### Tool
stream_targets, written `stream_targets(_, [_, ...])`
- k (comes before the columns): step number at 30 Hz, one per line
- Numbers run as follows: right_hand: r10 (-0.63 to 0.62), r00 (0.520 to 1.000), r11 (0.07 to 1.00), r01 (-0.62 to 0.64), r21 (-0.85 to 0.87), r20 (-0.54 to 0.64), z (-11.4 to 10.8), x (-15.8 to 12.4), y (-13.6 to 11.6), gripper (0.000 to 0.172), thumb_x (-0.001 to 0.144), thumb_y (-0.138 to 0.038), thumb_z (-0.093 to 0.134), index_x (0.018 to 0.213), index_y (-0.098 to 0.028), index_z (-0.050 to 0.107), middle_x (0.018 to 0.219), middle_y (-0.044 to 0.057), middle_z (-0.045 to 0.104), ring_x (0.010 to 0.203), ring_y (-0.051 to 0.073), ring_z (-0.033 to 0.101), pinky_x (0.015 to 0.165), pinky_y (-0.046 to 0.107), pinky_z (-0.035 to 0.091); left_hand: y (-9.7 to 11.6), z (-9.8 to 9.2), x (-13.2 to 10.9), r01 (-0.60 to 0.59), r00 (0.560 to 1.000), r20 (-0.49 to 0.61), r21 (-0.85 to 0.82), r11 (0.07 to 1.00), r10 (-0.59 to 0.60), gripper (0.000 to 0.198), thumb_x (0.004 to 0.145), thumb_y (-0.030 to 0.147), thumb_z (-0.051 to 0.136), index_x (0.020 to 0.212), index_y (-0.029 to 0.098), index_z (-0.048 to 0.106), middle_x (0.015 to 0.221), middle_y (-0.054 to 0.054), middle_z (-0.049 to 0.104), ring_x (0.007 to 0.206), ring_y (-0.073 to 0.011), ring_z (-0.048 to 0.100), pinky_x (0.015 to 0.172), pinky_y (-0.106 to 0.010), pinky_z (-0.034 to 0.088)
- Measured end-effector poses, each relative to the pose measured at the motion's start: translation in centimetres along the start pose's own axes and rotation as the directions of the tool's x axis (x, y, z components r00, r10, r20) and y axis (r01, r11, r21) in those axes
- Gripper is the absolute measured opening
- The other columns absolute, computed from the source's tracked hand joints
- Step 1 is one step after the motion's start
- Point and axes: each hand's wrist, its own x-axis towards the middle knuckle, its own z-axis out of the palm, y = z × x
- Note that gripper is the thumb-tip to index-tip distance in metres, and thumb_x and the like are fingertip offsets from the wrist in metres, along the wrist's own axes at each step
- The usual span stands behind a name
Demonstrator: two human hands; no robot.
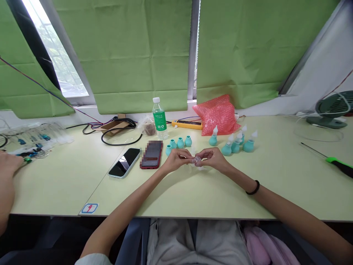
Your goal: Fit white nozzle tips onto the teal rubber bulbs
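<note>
Both of my hands meet over the table, pinching a small clear plastic piece [197, 159] between their fingertips. My left hand [177, 161] grips it from the left, my right hand [214, 159] from the right. More translucent bits lie close to the fingers, partly hidden. Just beyond my left hand stand several small teal rubber bulbs [180, 142] with open necks. Past my right hand is a group of teal bulbs [248, 145] fitted with clear pointed tips, and another tipped bulb [213, 139] stands a little apart.
Two phones, one pale-edged [124, 162] and one red-cased [151, 154], lie left of my hands. Behind are a water bottle [160, 119], a yellow tool [186, 124] and red bubble wrap [219, 117]. A screwdriver [338, 164] lies right. Another person's hand [9, 165] is far left.
</note>
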Motion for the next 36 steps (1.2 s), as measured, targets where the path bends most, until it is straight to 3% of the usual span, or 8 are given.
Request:
stream_targets(3, [0.052,0.998,0.997,-0.053,0.048,0.024,-0.1,0.1,0.2,0.03,0.038,-0.017,0.074,0.066,-0.014,0.064,0.064,0.002,0.064,0.061,0.016,0.059,0.058,0.028,0.049,0.3,0.1,-0.1,0.026,1.0,0.015,-0.037,0.999,-0.026,0.02,0.061,0.032,0.062,0.067,0.013,0.065,0.066,-0.004,0.057,0.052,-0.0076,0.049,0.046,-0.019,0.042])
stream_targets(9, [0.094,0.996,0.987,-0.094,0.132,0.007,0.0,0.2,0.4,0.03,0.036,-0.016,0.074,0.064,-0.013,0.063,0.062,0.001,0.064,0.058,0.015,0.059,0.054,0.028,0.05,0.7,0.3,-0.3,0.043,0.999,0.008,0.124,0.991,-0.044,0.027,0.067,0.035,0.055,0.078,0.013,0.064,0.071,-0.006,0.058,0.057,-0.0095,0.052,0.049,-0.02,0.045])
stream_targets(14, [0.061,0.997,0.992,-0.055,0.109,-0.047,0.0,0.3,0.4,0.03,0.037,-0.019,0.074,0.064,-0.014,0.062,0.064,0.002,0.064,0.06,0.016,0.059,0.056,0.027,0.049,0.5,0.6,-0.2,0.048,0.996,-0.086,0.156,0.987,-0.035,0.027,0.07,0.034,0.051,0.082,0.013,0.063,0.075,-0.006,0.059,0.056,-0.0092,0.053,0.051,-0.021,0.047])
stream_targets(18, [-0.001,0.996,0.998,0.007,0.057,-0.095,0.2,0.3,0.2,0.031,0.036,-0.023,0.074,0.063,-0.014,0.062,0.062,0.002,0.062,0.059,0.015,0.058,0.055,0.027,0.049,0.6,0.9,-0.4,-0.081,0.98,-0.142,0.342,0.936,0.137,0.022,0.07,0.031,0.052,0.076,0.014,0.065,0.072,-0.007,0.061,0.063,-0.0121,0.054,0.052,-0.022,0.046])
stream_targets(22, [-0.029,0.992,0.999,0.031,0.012,-0.124,0.3,0.2,0.3,0.031,0.036,-0.025,0.074,0.062,-0.013,0.061,0.06,0.002,0.061,0.055,0.014,0.056,0.051,0.026,0.049,0.1,1.1,-0.6,-0.236,0.932,-0.113,0.532,0.813,0.345,0.017,0.071,0.026,0.051,0.073,0.016,0.065,0.069,-0.007,0.061,0.065,-0.0132,0.052,0.057,-0.026,0.045])
stream_targets(25, [-0.037,0.991,0.999,0.037,-0.002,-0.128,0.4,0.2,0.4,0.03,0.038,-0.026,0.073,0.061,-0.013,0.061,0.061,0.003,0.06,0.054,0.013,0.055,0.05,0.026,0.048,-0.3,1.1,-0.6,-0.29,0.909,-0.076,0.59,0.754,0.409,0.015,0.071,0.025,0.051,0.073,0.018,0.064,0.069,-0.006,0.061,0.067,-0.0135,0.051,0.061,-0.029,0.044])
stream_targets(28, [-0.05,0.99,0.999,0.048,-0.021,-0.131,0.2,0.3,0.4,0.029,0.038,-0.027,0.073,0.06,-0.013,0.06,0.061,0.003,0.06,0.053,0.013,0.055,0.049,0.025,0.048,-0.3,1.1,-0.6,-0.286,0.917,-0.071,0.572,0.769,0.393,0.016,0.072,0.027,0.051,0.071,0.018,0.064,0.066,-0.006,0.061,0.066,-0.0134,0.051,0.06,-0.028,0.044])
stream_targets(36, [-0.085,0.996,0.991,0.083,-0.101,-0.018,-0.6,0.5,0.5,0.028,0.039,-0.027,0.073,0.06,-0.013,0.061,0.061,0.004,0.061,0.056,0.015,0.057,0.051,0.026,0.049,1.0,0.6,-0.5,-0.155,0.986,0.022,0.457,0.876,0.164,0.02,0.073,0.029,0.048,0.072,0.015,0.063,0.065,-0.005,0.059,0.064,-0.0118,0.051,0.051,-0.021,0.045])
